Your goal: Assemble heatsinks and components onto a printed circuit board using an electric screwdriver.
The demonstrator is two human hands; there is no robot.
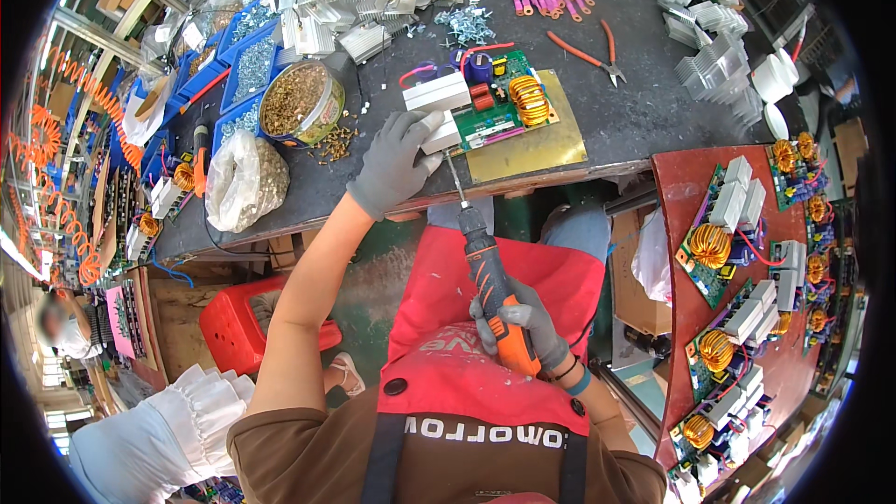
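My right hand, in a grey glove, is wrapped round a black and orange electric screwdriver. Its long bit points away from me and reaches the near edge of a green circuit board. My left hand, gloved too, grips a silver heat sink at the board's left end; part of its grip is hidden. Behind that stands another heat sink. The board also carries a copper-wound ring coil, red parts and purple capacitors, and it rests on a yellowish plate near the bench's front edge.
Left of the board stand a tub of brass-coloured screws, a clear bag and blue bins. Pliers, loose screws and piled heat sinks lie farther back. At right, a red-brown table holds several finished-looking boards.
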